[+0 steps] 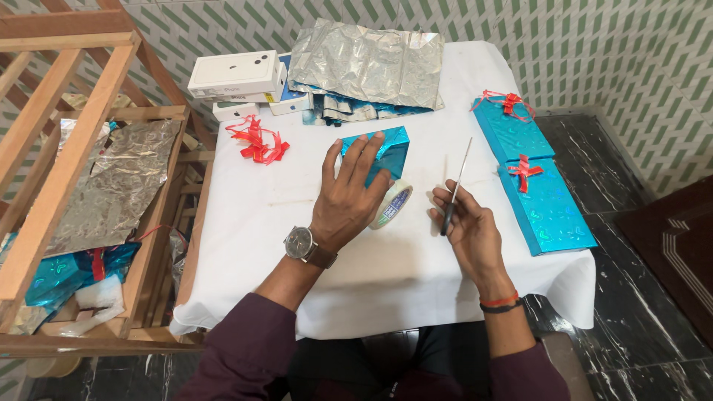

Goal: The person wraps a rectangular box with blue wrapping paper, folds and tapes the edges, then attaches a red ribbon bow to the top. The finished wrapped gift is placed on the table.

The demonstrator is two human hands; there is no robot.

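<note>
My left hand lies flat, fingers spread, pinning the small shiny-blue foil-wrapped box to the white-clothed desk, covering the tape roll; my right hand grips black-handled scissors, blades outward.

Green-patterned tiled walls, dark marble floor, wooden rack.

Small teal-wrapped box flat on white tablecloth, tape roll tilted beside it, scissors blades up
</note>
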